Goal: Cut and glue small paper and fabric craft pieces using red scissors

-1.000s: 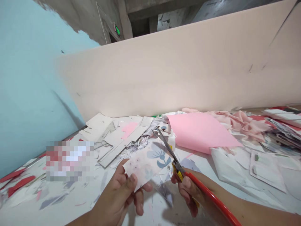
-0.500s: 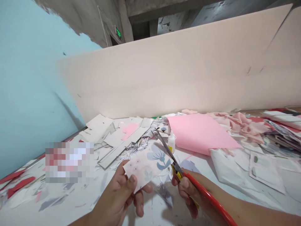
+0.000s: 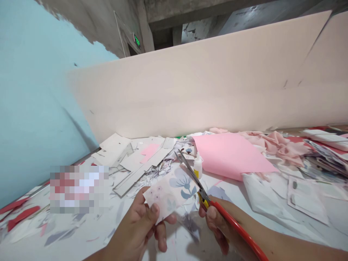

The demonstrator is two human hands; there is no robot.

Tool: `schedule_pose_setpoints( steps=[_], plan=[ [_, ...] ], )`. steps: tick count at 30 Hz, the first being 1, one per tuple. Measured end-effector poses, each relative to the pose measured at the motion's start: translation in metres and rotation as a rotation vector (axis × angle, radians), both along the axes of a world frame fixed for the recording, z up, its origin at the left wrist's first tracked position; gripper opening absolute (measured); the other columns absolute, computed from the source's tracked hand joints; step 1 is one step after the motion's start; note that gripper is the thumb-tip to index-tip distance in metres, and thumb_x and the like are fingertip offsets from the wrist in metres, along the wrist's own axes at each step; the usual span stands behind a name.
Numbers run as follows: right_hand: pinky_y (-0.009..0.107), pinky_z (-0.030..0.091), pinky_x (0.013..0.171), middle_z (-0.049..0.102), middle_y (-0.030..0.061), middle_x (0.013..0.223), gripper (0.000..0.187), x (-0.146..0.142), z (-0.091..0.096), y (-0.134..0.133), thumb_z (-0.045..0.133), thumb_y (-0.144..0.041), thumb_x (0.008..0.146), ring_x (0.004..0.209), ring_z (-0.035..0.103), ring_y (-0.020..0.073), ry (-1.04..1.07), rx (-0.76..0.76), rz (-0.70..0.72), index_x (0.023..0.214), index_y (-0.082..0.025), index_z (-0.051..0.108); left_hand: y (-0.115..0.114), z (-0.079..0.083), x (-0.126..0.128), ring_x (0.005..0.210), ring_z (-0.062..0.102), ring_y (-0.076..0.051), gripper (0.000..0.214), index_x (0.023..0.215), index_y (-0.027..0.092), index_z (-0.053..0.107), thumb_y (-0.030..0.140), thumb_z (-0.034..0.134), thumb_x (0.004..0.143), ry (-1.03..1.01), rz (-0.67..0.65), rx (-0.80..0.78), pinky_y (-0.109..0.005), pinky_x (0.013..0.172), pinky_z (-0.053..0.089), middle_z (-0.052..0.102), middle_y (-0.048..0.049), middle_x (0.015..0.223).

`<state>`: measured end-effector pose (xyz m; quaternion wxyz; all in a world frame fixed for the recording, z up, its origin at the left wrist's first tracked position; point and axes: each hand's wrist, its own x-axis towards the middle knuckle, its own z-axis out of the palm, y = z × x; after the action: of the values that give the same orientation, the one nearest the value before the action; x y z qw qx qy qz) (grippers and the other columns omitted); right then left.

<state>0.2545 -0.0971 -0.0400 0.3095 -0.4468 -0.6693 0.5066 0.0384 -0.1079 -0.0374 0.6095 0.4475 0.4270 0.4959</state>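
Between thumb and fingers, my left hand (image 3: pixel 148 221) pinches the left end of a white piece of paper (image 3: pixel 170 192) printed with blue-grey and pale pink flowers. My right hand (image 3: pixel 217 221) is closed around red-handled scissors (image 3: pixel 201 189), with a yellow part showing near the pivot. The blades are slightly apart and point away from me, at the right edge of the flowered piece. Whether they touch it I cannot tell. Just beyond the blades stands a small white bottle (image 3: pixel 198 166) with a yellow label.
Behind the bottle lies a large pink sheet (image 3: pixel 231 154). Grey-white board pieces (image 3: pixel 144 166) and shredded scraps spread to the left. Red scraps (image 3: pixel 23 217) lie at far left, crumpled pink cloth (image 3: pixel 280 146) at right. A pale partition (image 3: pixel 203 87) closes off the back.
The scissors and both hands keep nearly the same place. The flowered piece looks slightly turned, its print clearer. The whole view has shifted a little.
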Motion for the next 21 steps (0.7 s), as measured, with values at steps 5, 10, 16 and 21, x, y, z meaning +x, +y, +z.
schedule_pose_setpoints(
  steps=[5, 10, 16, 21],
  plan=[
    [0.023, 0.036, 0.049, 0.038, -0.0065, 0.049, 0.045, -0.003, 0.005, -0.001, 0.038, -0.062, 0.079, 0.044, 0.040, 0.0094, 0.017, -0.078, 0.102, 0.081, -0.019, 0.051, 0.001, -0.003, 0.000, 0.034, 0.051, -0.007, 0.051, 0.109, 0.021, 0.035, 0.047, 0.061, 0.072, 0.003, -0.011, 0.017, -0.018, 0.039, 0.037, 0.068, -0.0021, 0.066],
    [0.021, 0.034, 0.048, 0.036, -0.0067, 0.053, 0.048, -0.004, 0.006, 0.001, 0.036, -0.067, 0.077, 0.044, 0.037, 0.0079, 0.030, -0.091, 0.128, 0.077, -0.020, 0.044, 0.002, -0.005, -0.001, 0.035, 0.053, -0.008, 0.047, 0.109, 0.022, 0.037, 0.045, 0.059, 0.074, 0.014, 0.002, 0.040, -0.018, 0.040, 0.037, 0.067, -0.0013, 0.066],
    [0.020, 0.032, 0.045, 0.036, -0.0073, 0.052, 0.052, -0.003, 0.002, 0.003, 0.033, -0.070, 0.076, 0.042, 0.036, 0.0066, 0.014, -0.072, 0.157, 0.074, -0.019, 0.042, 0.000, -0.005, -0.001, 0.036, 0.053, -0.007, 0.049, 0.112, 0.023, 0.036, 0.045, 0.059, 0.075, 0.022, 0.012, 0.039, -0.018, 0.043, 0.037, 0.067, -0.0010, 0.066],
    [0.019, 0.030, 0.039, 0.036, -0.0066, 0.051, 0.054, -0.005, -0.006, 0.002, 0.032, -0.073, 0.073, 0.041, 0.033, 0.0061, 0.043, -0.059, 0.122, 0.069, -0.020, 0.038, 0.001, -0.006, -0.002, 0.036, 0.054, -0.009, 0.053, 0.113, 0.021, 0.035, 0.046, 0.060, 0.073, 0.025, 0.013, 0.031, -0.021, 0.043, 0.039, 0.068, -0.0028, 0.067]
  ],
)
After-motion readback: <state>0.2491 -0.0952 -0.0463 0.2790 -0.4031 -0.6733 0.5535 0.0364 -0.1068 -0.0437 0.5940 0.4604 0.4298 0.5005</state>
